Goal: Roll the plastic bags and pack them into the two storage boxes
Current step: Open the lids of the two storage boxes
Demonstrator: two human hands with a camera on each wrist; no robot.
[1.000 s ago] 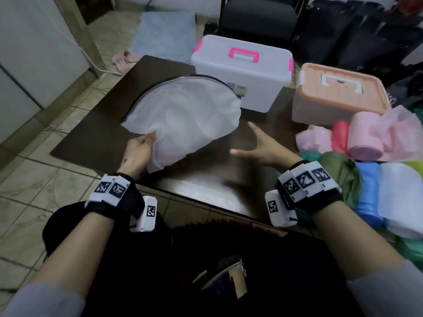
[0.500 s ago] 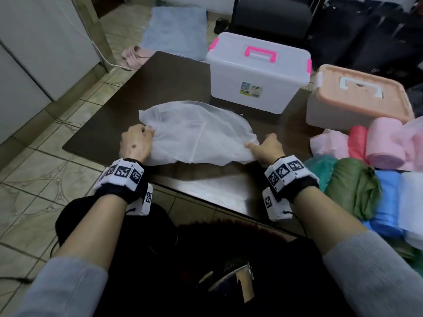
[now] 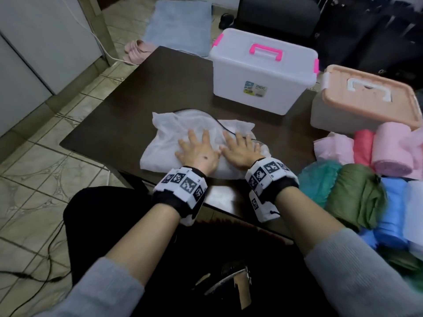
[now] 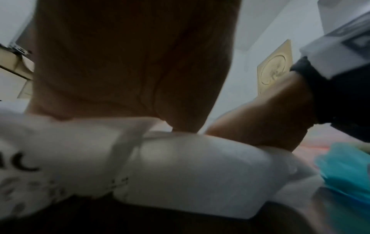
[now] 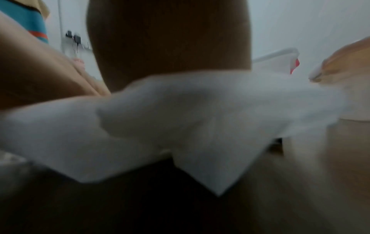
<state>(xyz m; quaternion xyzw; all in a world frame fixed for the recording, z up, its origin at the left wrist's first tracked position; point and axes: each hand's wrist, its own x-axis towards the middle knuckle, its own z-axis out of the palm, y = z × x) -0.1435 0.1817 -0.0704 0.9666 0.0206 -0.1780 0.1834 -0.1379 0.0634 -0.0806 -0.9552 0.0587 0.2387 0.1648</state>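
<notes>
White bag (image 3: 167, 143) lies flat, long axis left-right, under both hands' straight, spread fingers (image 3: 204, 137).

The left hand (image 4: 130, 63) fills the picture from centre to 12 o'clock, its heel pressing on a white plastic bag (image 4: 190, 171) spread toward 6 o'clock. At 3 o'clock the right hand (image 4: 260, 120) rests on the same bag, beside teal plastic (image 4: 344, 172).
</notes>
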